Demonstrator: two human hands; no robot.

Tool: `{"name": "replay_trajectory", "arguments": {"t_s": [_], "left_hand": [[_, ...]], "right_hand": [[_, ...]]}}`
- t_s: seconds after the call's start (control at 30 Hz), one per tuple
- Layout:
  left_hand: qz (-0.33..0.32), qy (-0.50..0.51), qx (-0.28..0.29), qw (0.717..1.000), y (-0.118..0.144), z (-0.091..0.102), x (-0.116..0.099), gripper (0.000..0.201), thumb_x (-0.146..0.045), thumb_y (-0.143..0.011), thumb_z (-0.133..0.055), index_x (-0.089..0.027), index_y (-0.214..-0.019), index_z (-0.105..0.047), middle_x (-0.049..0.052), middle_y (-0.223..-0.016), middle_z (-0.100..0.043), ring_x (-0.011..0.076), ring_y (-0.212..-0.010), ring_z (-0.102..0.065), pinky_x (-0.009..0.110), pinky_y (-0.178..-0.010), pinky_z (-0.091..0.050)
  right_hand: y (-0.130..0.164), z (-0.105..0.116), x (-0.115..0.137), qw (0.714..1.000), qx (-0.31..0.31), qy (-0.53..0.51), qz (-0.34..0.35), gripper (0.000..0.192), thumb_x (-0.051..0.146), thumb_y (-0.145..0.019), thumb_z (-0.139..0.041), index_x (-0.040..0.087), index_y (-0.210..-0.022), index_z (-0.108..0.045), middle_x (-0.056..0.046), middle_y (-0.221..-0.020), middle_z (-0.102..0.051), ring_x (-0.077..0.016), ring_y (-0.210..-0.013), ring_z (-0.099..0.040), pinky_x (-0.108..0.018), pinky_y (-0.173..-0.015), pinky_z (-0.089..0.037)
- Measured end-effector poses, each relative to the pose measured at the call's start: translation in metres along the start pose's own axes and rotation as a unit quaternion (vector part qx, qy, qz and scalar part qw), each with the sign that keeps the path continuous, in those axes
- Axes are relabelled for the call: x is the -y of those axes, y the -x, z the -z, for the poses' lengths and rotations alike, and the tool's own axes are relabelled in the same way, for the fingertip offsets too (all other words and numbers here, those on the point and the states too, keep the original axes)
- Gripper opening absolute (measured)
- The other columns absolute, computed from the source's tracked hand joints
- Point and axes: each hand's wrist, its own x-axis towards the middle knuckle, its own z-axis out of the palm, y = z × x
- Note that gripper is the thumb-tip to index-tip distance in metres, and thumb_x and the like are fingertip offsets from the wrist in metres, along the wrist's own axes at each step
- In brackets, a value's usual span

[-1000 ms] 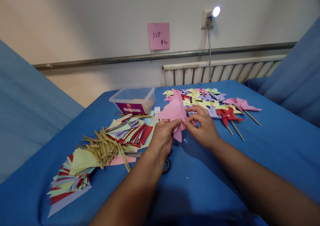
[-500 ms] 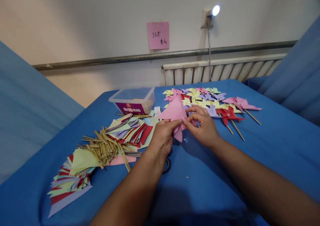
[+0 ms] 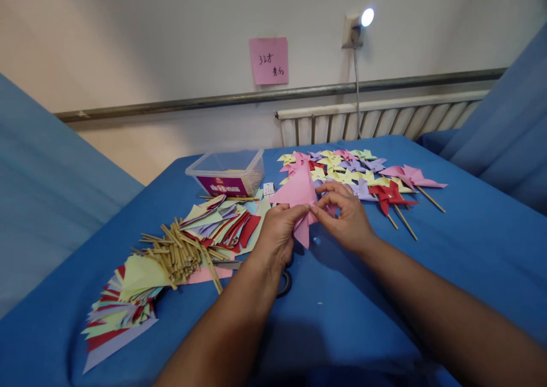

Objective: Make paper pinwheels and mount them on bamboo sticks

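A pink paper pinwheel piece [image 3: 297, 192] is held up over the blue table between both hands. My left hand [image 3: 277, 236] pinches its lower left part with thumb and fingers. My right hand [image 3: 348, 216] pinches it from the right near the centre, fingertips almost meeting those of the left hand. One pink flap points up, another hangs down between the hands. Finished paper pinwheels [image 3: 342, 167] in pink, yellow, purple and red lie just behind the hands, some on wooden sticks [image 3: 405, 223].
A heap of wooden sticks [image 3: 179, 253] and stacks of cut coloured paper [image 3: 222, 221] lie left of the hands. More paper [image 3: 122, 307] fans out near the front left. A clear plastic box [image 3: 228, 173] stands behind. Scissors [image 3: 284, 281] lie partly under my left wrist.
Hardly anything differs: both hands keep pinching the pink paper, with only slight finger shifts and a small camera drift.
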Motion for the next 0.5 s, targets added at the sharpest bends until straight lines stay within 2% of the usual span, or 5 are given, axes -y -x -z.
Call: {"name": "replay_trajectory", "arguments": {"t_s": [0.03,0.2,0.27,0.4,0.5], "left_hand": [[-0.003,-0.008,0.000,1.000,0.000,0.001,-0.001,0.023,-0.018,-0.053,-0.080,-0.017,-0.060,-0.057,0.001,-0.056,-0.060,0.0121,-0.049,-0.054,0.025,-0.053,-0.040],[0.007,-0.054,0.049,0.997,0.002,0.007,-0.014,0.018,-0.018,-0.054,-0.076,-0.014,-0.063,-0.061,0.004,-0.058,-0.063,0.0146,-0.048,-0.056,0.026,-0.050,-0.042],[0.012,-0.090,0.061,0.994,0.003,0.009,-0.019,0.018,-0.019,-0.053,-0.076,-0.013,-0.062,-0.061,0.004,-0.056,-0.062,0.0143,-0.046,-0.054,0.025,-0.046,-0.039],[0.000,-0.198,0.053,0.979,0.004,0.011,-0.025,0.016,-0.018,-0.051,-0.074,-0.014,-0.057,-0.059,0.002,-0.051,-0.057,0.0117,-0.042,-0.048,0.022,-0.040,-0.031],[-0.025,-0.259,0.066,0.963,0.006,0.010,-0.026,0.016,-0.015,-0.053,-0.070,-0.016,-0.050,-0.055,-0.002,-0.044,-0.048,0.0081,-0.037,-0.039,0.021,-0.038,-0.024]], "right_hand": [[-0.001,0.000,-0.001,1.000,-0.016,-0.020,-0.012,0.009,0.029,-0.074,-0.069,0.023,-0.077,-0.062,-0.006,-0.109,-0.063,-0.0264,-0.110,-0.056,-0.049,-0.098,-0.041],[-0.012,0.008,-0.011,0.967,-0.082,-0.187,-0.150,0.053,0.037,-0.067,-0.077,0.023,-0.113,-0.055,-0.010,-0.120,-0.061,-0.0259,-0.113,-0.057,-0.048,-0.099,-0.043],[-0.016,0.014,-0.013,0.940,-0.041,-0.269,-0.205,0.052,0.040,-0.065,-0.078,0.022,-0.109,-0.057,-0.009,-0.112,-0.066,-0.0253,-0.107,-0.062,-0.046,-0.095,-0.047],[-0.017,0.022,-0.008,0.887,0.127,-0.368,-0.248,0.049,0.039,-0.062,-0.081,0.020,-0.105,-0.065,-0.008,-0.103,-0.071,-0.0264,-0.095,-0.067,-0.044,-0.086,-0.052],[-0.011,0.018,-0.002,0.874,0.169,-0.366,-0.270,0.055,0.034,-0.057,-0.084,0.019,-0.107,-0.067,-0.008,-0.104,-0.073,-0.0277,-0.093,-0.068,-0.044,-0.084,-0.054]]}}
